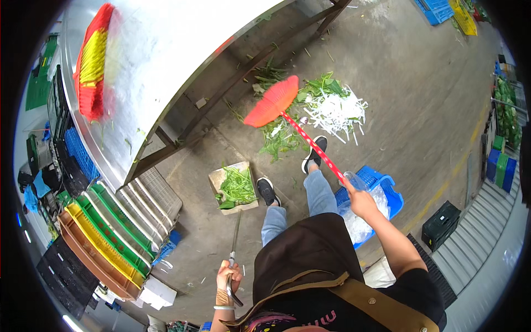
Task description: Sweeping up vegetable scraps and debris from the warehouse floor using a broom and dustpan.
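My right hand (361,203) grips the upper end of the red patterned handle of a broom (274,101). The broom's red bristle head lies over scattered green leaves (282,143) on the floor, beside a heap of white strips (336,110) mixed with leaves. My left hand (229,276) is closed around the hooked metal handle of a long-handled dustpan (211,180). Green leaves and stems (237,186) lie in the dustpan, which stands on the floor left of my left shoe. How firmly the bristles touch the floor cannot be told.
At upper left is a metal table (166,37) with a red and yellow broom head (92,66) on it. Stacked plastic crates (103,232) stand at left. A blue crate (396,195) with clear plastic is by my right leg. A black crate (440,226) is farther right.
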### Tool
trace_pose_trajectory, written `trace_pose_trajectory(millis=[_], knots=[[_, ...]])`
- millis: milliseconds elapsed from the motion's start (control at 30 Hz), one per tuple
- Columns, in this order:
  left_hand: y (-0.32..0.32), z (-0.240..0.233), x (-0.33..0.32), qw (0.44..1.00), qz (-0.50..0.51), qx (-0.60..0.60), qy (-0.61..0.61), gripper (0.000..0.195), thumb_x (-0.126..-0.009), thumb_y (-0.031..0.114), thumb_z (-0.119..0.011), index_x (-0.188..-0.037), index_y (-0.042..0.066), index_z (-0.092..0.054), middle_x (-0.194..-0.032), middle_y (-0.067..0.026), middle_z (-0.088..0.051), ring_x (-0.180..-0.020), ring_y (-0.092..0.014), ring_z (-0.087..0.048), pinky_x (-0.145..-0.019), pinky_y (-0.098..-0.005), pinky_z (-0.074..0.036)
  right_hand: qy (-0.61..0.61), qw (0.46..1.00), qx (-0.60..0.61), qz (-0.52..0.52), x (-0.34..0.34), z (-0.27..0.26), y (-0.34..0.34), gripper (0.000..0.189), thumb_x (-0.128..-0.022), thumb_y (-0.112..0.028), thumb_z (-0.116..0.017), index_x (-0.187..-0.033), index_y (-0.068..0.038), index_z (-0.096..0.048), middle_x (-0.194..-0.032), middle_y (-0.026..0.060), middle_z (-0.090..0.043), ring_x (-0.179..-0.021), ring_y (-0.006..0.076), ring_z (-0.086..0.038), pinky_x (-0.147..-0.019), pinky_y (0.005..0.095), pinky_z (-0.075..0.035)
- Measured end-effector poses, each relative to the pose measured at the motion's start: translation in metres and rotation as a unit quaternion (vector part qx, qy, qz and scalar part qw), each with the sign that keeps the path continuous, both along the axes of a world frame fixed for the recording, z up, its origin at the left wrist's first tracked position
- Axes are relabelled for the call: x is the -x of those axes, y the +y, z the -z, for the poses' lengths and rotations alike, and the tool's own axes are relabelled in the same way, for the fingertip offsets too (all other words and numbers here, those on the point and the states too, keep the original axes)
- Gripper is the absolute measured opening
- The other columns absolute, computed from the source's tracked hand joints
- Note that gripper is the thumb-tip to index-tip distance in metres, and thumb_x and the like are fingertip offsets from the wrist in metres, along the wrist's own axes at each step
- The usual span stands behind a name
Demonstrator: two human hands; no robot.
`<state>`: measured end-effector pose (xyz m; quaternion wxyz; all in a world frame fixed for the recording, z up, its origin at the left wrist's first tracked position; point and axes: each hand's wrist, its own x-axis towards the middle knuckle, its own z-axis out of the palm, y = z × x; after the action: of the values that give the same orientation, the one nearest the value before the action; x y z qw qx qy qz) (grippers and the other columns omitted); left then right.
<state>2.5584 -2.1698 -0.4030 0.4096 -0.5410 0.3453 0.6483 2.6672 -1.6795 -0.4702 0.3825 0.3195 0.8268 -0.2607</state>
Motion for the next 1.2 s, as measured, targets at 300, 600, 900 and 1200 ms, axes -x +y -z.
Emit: trace_pose_trajectory(millis=[300, 600, 900, 1200], knots=[[-0.048, 0.065, 0.004, 0.998, -0.052, 0.011, 0.033, 0.029, -0.065, -0.010, -0.046, -0.080, 0.014, -0.046, -0.076, -0.0090, -0.048, -0.047, -0.014, -0.039, -0.041, -0.0263, -0.030, 0.247, 0.957, 0.075, 0.133, 0.090, 0.034, -0.010, 0.047, -0.087, -0.009, -0.048, -0.132, -0.019, -0.041, -0.108, 0.0202, -0.056, -0.098, 0.0386, -0.053, -0.080, 0.0406, -0.045], [-0.032, 0.139, 0.000, 0.993, -0.097, 0.052, 0.048, 0.026, -0.069, -0.009, -0.046, -0.085, 0.012, -0.046, -0.082, -0.0096, -0.049, -0.047, -0.012, -0.038, -0.040, -0.0234, -0.030, 0.405, 0.914, -0.017, 0.012, 0.428, 0.324, 0.016, 0.038, -0.089, -0.021, -0.043, -0.126, -0.016, -0.045, -0.104, 0.0208, -0.058, -0.097, 0.0394, -0.054, -0.080, 0.0425, -0.045], [-0.020, 0.143, 0.038, 0.992, -0.114, 0.026, 0.038, 0.027, -0.069, -0.009, -0.045, -0.088, 0.011, -0.046, -0.070, -0.0043, -0.040, -0.047, -0.012, -0.037, -0.039, -0.0239, -0.029, 0.135, 0.991, -0.007, -0.024, 0.222, 0.253, 0.035, 0.064, -0.084, -0.013, -0.042, -0.140, -0.032, -0.018, -0.084, 0.0303, -0.058, -0.081, 0.0440, -0.058, -0.075, 0.0491, -0.045], [-0.021, 0.152, 0.046, 0.999, -0.040, 0.031, -0.006, 0.044, -0.072, -0.011, -0.045, -0.108, 0.015, -0.049, -0.066, -0.0049, -0.040, -0.048, -0.013, -0.038, -0.042, -0.0271, -0.028, -0.089, 0.996, -0.012, 0.018, 0.030, -0.052, -0.006, 0.054, -0.089, -0.010, -0.043, -0.138, -0.027, -0.029, -0.090, 0.0292, -0.058, -0.086, 0.0427, -0.057, -0.072, 0.0490, -0.044]])
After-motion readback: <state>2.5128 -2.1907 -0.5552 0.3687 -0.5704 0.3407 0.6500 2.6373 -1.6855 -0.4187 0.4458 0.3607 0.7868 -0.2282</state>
